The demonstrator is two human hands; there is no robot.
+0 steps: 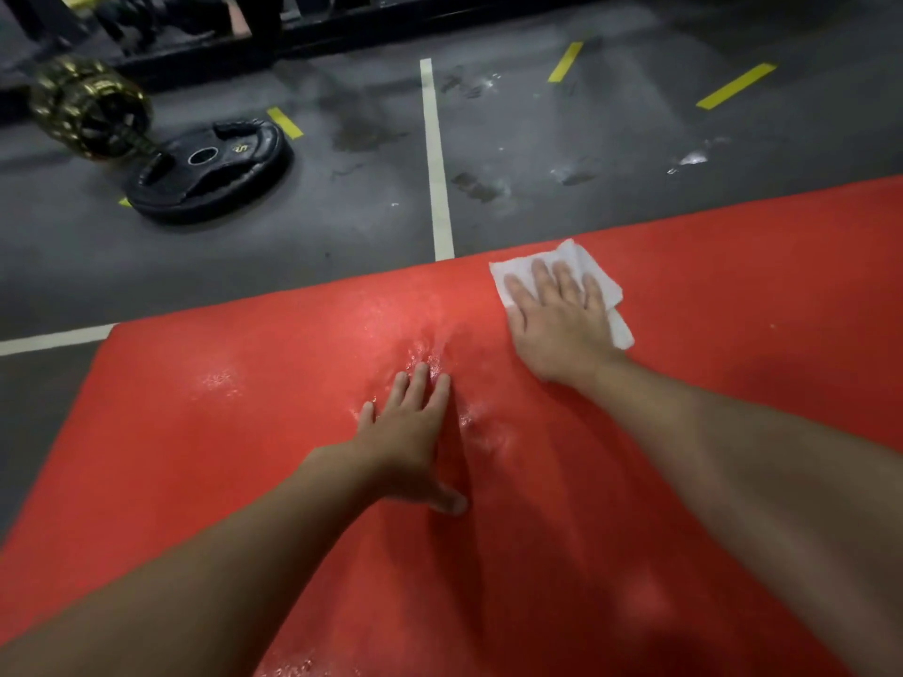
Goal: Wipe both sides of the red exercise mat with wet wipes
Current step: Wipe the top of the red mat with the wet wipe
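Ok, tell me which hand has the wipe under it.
The right hand, spread flat on the white wipe; the left hand rests bare on the red mat.

— What sort of place is this?
— A gym, by the look of it. A black weight plate (210, 171) lies flat on the floor (342, 227) at the upper left.
— Anything else?
— The floor is dark grey, marked with a white line (436, 158) and short yellow strips (735, 86). A black frame (342, 31) runs along the top edge, and a red mat (244, 432) fills the lower part. Just beside the plate is a gold and black thing (88, 107), too blurred to name.
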